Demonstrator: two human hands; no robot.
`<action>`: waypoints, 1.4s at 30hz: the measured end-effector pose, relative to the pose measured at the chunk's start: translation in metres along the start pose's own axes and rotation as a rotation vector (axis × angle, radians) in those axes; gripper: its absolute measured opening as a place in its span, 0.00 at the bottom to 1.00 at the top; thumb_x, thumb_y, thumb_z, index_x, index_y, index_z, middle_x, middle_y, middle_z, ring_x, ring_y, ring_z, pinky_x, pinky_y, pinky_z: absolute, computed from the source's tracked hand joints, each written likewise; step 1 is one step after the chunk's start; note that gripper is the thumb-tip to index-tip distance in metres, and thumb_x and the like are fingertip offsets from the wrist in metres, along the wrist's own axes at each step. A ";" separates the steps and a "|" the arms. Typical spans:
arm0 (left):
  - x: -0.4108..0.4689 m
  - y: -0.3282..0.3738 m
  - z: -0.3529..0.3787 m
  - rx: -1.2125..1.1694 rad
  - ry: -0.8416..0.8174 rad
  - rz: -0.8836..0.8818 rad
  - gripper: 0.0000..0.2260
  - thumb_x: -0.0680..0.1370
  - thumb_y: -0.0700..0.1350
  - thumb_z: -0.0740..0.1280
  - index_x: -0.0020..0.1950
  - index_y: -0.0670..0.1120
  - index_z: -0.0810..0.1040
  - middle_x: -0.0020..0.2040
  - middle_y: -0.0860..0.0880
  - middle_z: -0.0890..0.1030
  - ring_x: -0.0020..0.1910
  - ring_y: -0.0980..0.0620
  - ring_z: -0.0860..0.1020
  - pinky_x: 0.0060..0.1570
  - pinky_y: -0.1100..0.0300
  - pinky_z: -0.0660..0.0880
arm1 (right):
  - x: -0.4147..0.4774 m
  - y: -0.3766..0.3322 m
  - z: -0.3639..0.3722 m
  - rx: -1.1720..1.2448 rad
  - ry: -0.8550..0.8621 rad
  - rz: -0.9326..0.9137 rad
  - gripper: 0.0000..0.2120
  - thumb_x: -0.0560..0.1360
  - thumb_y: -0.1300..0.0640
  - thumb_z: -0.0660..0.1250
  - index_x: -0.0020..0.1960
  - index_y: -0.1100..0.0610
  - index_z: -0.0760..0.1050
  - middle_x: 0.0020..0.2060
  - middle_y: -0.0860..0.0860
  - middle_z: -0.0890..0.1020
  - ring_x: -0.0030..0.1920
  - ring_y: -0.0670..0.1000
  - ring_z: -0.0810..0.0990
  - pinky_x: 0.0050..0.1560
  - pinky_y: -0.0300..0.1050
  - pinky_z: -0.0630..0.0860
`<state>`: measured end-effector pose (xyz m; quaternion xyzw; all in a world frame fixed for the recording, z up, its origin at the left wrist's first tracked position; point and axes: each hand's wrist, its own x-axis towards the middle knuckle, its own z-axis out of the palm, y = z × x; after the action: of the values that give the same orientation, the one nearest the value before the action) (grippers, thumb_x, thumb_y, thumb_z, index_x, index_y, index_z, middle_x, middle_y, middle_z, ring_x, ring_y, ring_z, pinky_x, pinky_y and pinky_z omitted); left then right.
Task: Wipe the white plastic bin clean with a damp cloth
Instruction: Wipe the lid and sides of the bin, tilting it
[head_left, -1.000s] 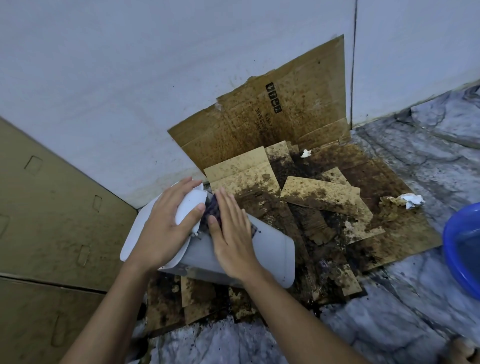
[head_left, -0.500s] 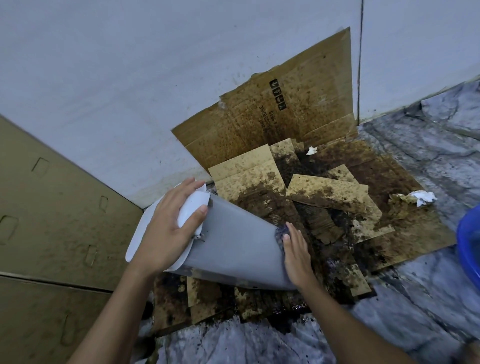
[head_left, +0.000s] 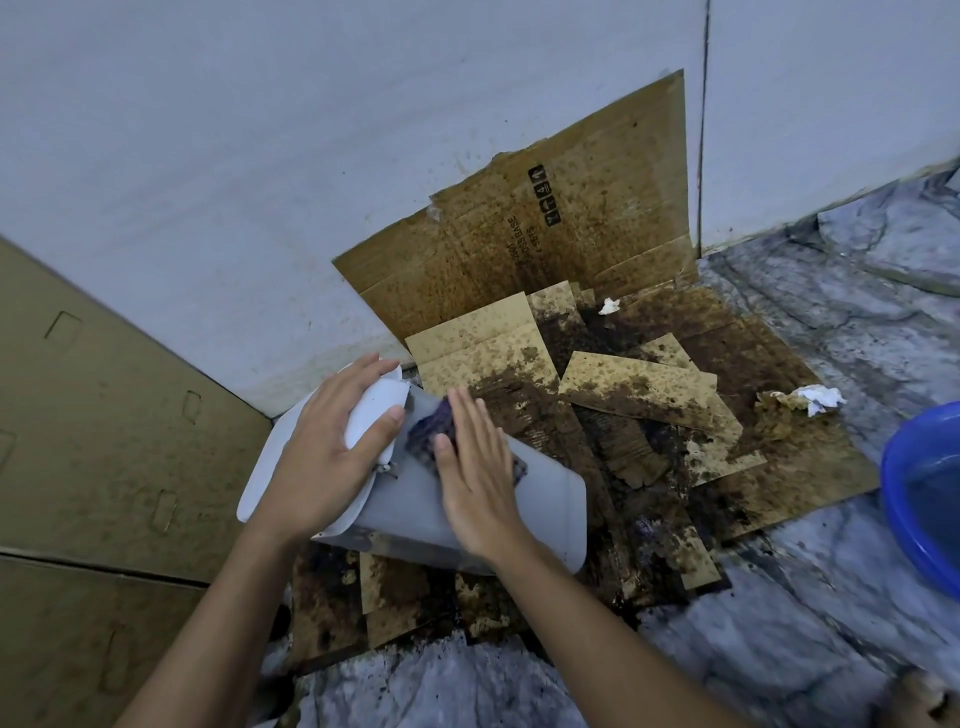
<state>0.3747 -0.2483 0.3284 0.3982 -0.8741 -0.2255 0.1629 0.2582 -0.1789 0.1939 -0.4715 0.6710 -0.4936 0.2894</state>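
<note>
Head view: a person is wiping the side of a tipped white plastic bin (head_left: 550, 499).
The left hand (head_left: 322, 457) is gripping the bin's top end, its fingers curling over the white lid (head_left: 374, 415). The right hand (head_left: 478, 467) is pressing a dark cloth (head_left: 431, 431) against the wall with straight, close-set fingers, and the cloth is bunching just beyond the fingertips. The bin is lying on stained cardboard (head_left: 639, 384). The upper wall is looking clean. The underside and inside are hidden, so more wiping is probably remaining.
</note>
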 end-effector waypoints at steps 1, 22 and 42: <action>0.000 -0.001 0.000 -0.001 0.001 0.001 0.24 0.78 0.68 0.56 0.74 0.66 0.66 0.76 0.67 0.63 0.77 0.62 0.61 0.75 0.43 0.62 | 0.001 -0.008 0.001 0.005 -0.009 -0.024 0.28 0.84 0.38 0.39 0.82 0.41 0.39 0.81 0.37 0.40 0.79 0.38 0.34 0.80 0.51 0.36; 0.002 -0.001 0.001 -0.009 0.008 -0.002 0.24 0.78 0.66 0.57 0.74 0.64 0.67 0.76 0.67 0.63 0.76 0.62 0.61 0.74 0.44 0.64 | -0.054 -0.030 0.035 0.021 0.140 0.015 0.27 0.86 0.44 0.44 0.82 0.44 0.39 0.81 0.38 0.37 0.80 0.41 0.35 0.78 0.49 0.34; 0.010 0.002 -0.001 -0.030 0.006 -0.036 0.19 0.82 0.58 0.60 0.74 0.61 0.69 0.73 0.68 0.66 0.73 0.65 0.64 0.75 0.50 0.63 | -0.063 0.131 0.010 0.105 0.273 0.436 0.34 0.79 0.32 0.39 0.82 0.41 0.42 0.81 0.38 0.43 0.80 0.40 0.39 0.81 0.58 0.42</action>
<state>0.3681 -0.2552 0.3312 0.4122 -0.8628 -0.2401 0.1675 0.2458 -0.1156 0.0635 -0.2293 0.7631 -0.5127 0.3197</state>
